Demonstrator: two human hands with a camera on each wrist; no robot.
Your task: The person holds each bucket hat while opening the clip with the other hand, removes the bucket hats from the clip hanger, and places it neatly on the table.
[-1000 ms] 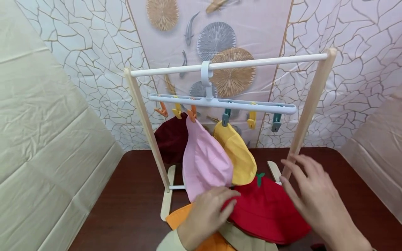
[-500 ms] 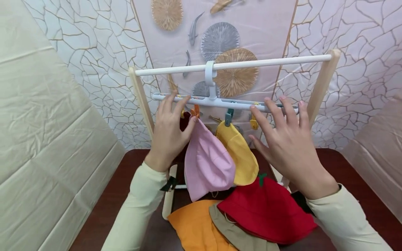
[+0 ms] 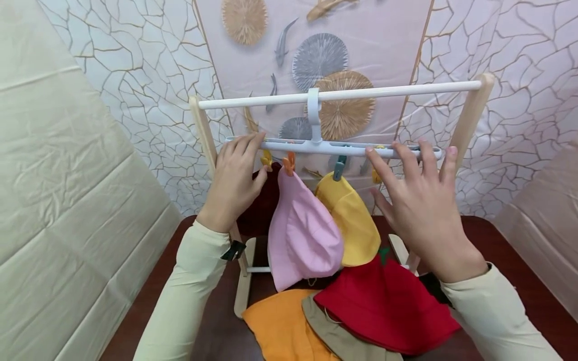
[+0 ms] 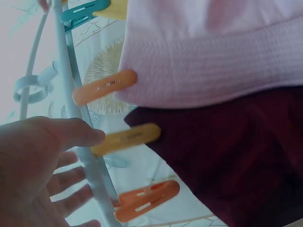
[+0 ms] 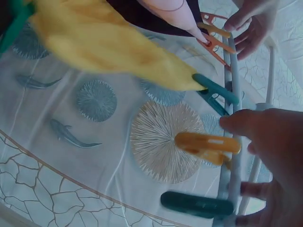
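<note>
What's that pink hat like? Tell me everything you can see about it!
The pink hat looks like soft cloth, with rows of stitching along its brim and a rounded crown bulging to the picture's right in the head view. It hangs sideways, pinched at the brim's edge by an orange clip under the pale blue hanger. It overlaps the maroon hat and yellow hat behind it; whether they touch is unclear.

Between the left grip [image 3: 232,185] and the right grip [image 3: 417,208], the pink hat [image 3: 307,233] and the yellow hat [image 3: 351,220] hang in the way, with a narrow gap before the right thumb. Above both grips, open slots flank the hanger hook [image 3: 313,113] beneath the white rod [image 3: 388,92]. Below the right grip, the red hat [image 3: 388,306] blocks the worktop [image 3: 149,296].
</note>
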